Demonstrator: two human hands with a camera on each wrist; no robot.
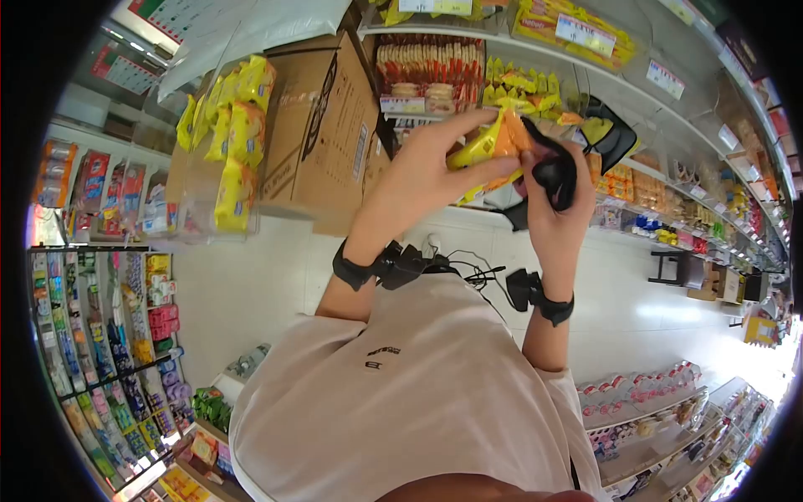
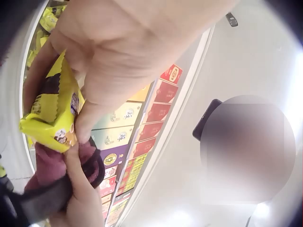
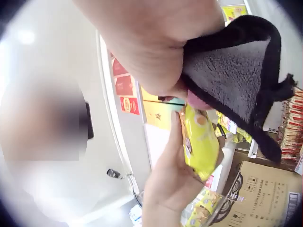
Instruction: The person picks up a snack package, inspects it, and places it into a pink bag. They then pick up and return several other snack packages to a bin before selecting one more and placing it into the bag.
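My left hand (image 1: 418, 171) grasps a yellow packet (image 1: 478, 151); my right hand (image 1: 556, 222) grips a cloth (image 3: 232, 71) (grey, black-edged) against its right end. A carton (image 1: 314, 134) stands left.

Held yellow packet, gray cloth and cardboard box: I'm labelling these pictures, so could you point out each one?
Held yellow packet (image 3: 202, 142): right wrist view, middle of its yellow wrapper.
Gray cloth (image 3: 232, 71): right wrist view, its fuzzy gray middle.
Cardboard box (image 1: 341, 138): head view, its printed side.
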